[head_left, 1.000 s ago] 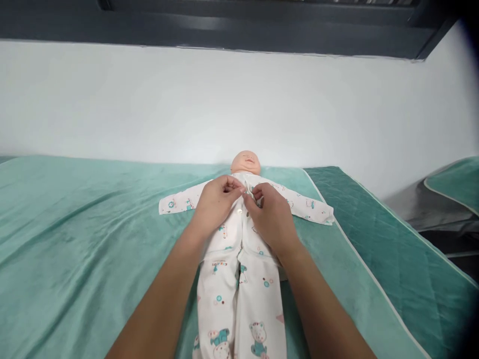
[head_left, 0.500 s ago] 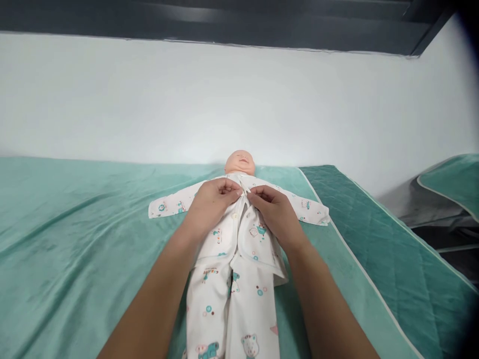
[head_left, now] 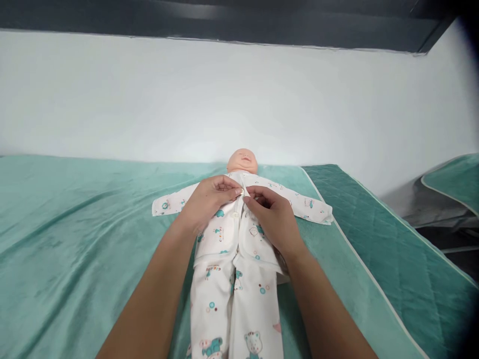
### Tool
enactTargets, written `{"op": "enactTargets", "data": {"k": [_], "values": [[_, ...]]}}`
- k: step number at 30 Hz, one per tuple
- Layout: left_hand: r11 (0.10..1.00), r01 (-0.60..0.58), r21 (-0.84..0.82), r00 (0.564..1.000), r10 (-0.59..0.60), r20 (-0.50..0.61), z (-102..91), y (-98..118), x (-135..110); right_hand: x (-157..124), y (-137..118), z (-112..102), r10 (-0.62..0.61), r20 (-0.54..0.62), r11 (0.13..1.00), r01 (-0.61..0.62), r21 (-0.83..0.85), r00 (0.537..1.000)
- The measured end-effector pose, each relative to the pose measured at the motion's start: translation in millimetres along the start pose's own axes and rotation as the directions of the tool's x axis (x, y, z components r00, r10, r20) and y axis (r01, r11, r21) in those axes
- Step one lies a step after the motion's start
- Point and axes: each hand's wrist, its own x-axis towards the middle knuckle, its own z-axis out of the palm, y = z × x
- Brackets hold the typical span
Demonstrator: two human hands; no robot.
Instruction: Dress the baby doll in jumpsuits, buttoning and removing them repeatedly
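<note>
A baby doll lies on its back, head toward the wall, arms spread. It wears a white printed baby shirt and matching trousers. My left hand pinches the shirt's front edge at chest height, close to a small button. My right hand pinches the opposite front edge, its fingertips almost meeting the left ones. Below the hands the two front edges lie side by side with a narrow gap, and another button shows on the left edge. Whether the chest button is through its hole cannot be seen.
A light green sheet with soft folds lies under the doll. To the right is a darker quilted green mat with pale piping. A white wall rises behind, with a dark beam across the top.
Both hands stay at the shirt's chest, and the fingertips have shifted slightly on the cloth. The front edges are closer together there. The whole view has moved a little.
</note>
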Motion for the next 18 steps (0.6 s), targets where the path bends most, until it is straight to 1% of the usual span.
{"op": "enactTargets", "data": {"k": [5, 10, 12, 15, 18], "values": [[0.998, -0.029, 0.049, 0.999, 0.029, 0.014, -0.7, -0.4, -1.2, 0.2, 3.9, 0.4, -0.053, 0.074, 0.998, 0.055, -0.031, 0.996], [0.984, -0.046, 0.172, 0.998, 0.037, 0.060, -1.1, 9.1, -5.1, -0.8, 2.6, -0.5, -0.052, 0.104, 0.988, 0.066, -0.137, 0.993], [0.976, -0.057, 0.213, 0.996, 0.041, 0.078, 0.2, 13.0, -6.6, -1.3, 1.4, -0.9, -0.069, 0.107, 0.977, 0.089, -0.194, 0.992], [0.967, -0.063, 0.245, 0.997, 0.048, 0.067, 4.0, 14.6, -7.6, -1.8, 0.2, -1.0, -0.101, 0.117, 0.956, 0.128, -0.264, 0.988], [0.967, -0.050, 0.251, 0.998, 0.040, 0.043, 7.9, 12.9, -7.6, -2.7, 0.3, -0.6, -0.104, 0.120, 0.946, 0.135, -0.294, 0.987]]}}
